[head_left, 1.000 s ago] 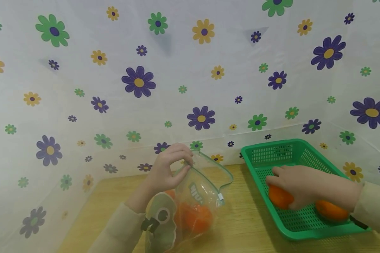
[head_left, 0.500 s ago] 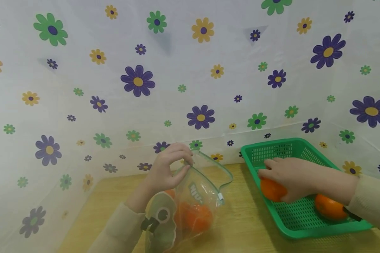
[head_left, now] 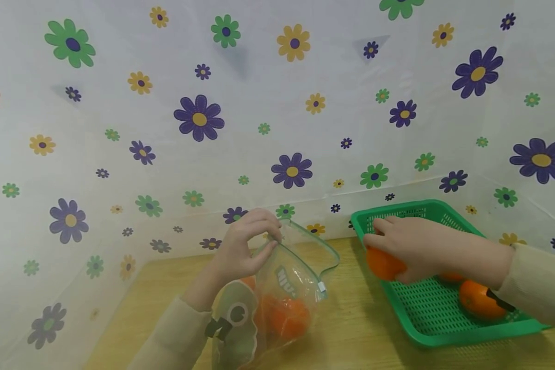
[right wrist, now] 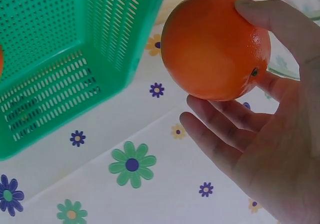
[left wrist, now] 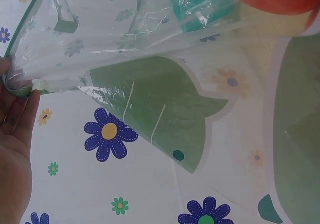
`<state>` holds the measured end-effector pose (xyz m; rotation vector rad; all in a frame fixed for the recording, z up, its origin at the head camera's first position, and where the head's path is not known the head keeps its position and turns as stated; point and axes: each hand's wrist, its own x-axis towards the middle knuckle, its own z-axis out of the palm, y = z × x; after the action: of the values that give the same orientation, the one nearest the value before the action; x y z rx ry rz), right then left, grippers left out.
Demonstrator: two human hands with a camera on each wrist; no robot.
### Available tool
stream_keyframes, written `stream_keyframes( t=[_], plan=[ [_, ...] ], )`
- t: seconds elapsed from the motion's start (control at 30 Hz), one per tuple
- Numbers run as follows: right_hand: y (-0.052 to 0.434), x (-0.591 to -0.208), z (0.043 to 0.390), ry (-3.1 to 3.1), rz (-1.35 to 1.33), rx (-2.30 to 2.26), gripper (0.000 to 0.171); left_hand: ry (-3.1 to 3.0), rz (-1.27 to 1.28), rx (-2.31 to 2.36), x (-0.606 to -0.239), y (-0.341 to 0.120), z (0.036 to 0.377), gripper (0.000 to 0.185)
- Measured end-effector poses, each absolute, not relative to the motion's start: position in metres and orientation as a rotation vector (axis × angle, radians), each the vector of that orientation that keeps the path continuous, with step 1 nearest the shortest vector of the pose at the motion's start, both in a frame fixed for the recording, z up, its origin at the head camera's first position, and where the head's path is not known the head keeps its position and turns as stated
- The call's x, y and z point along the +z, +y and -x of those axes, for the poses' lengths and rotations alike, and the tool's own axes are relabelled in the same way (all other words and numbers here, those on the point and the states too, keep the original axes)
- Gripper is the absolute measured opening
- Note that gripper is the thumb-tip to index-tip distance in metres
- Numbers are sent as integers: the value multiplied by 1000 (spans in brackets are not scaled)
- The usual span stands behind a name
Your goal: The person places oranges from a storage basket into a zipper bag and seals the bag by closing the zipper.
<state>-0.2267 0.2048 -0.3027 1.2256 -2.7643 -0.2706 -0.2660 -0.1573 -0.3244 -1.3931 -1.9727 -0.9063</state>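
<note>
Our right hand grips an orange; our left hand pinches the clear bag rim.
We see the orange above the green basket edge, near the bag's open mouth.

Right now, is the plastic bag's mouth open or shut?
Open. The left hand pinches one edge of the bag and lifts it, so the green-trimmed rim gapes toward the basket. Oranges sit inside.
</note>
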Motion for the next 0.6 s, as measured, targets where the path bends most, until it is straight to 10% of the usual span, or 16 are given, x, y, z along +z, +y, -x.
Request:
stream_keyframes(
  t=[0.6],
  plan=[
    [182, -295, 225, -2671, -1228, -185, 72, -1959, 1400, -917, -327, -157, 268, 21]
  ],
)
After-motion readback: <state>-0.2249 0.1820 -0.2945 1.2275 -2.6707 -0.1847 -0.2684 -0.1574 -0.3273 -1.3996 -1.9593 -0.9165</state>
